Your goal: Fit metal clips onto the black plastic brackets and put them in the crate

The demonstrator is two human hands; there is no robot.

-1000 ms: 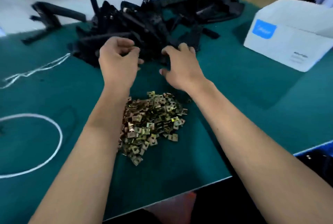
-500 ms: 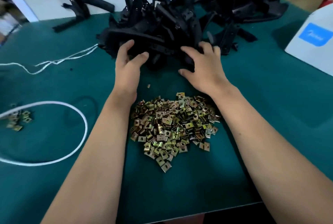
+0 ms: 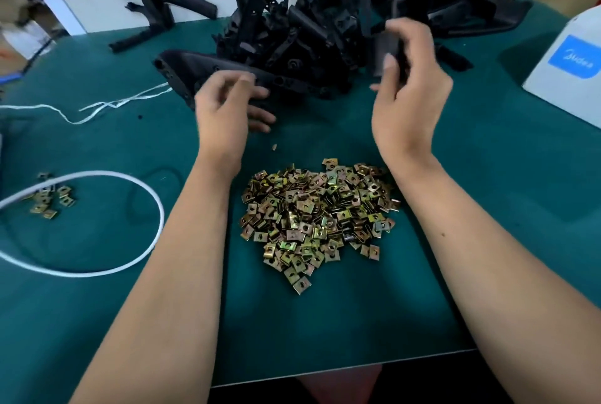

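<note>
A tangled heap of black plastic brackets [image 3: 309,32] lies at the far side of the green table. A pile of brass-coloured metal clips [image 3: 315,218] sits in the middle, between my forearms. My right hand [image 3: 406,84] is raised in front of the heap and grips one black bracket [image 3: 387,52] upright between thumb and fingers. My left hand [image 3: 227,104] hovers at the heap's near left edge with its fingers loosely curled and blurred; nothing shows in it. No crate is in view.
A lone black bracket [image 3: 162,13] lies at the back left. A white cord loop [image 3: 97,224] and thin white string [image 3: 97,107] lie at the left, beside a few loose clips [image 3: 48,198]. A white cardboard box [image 3: 566,71] stands at the right. The table's near edge [image 3: 341,368] runs below.
My right hand has lifted a black bracket out of the heap. My left hand has pulled back from the heap. The view shifted slightly.
</note>
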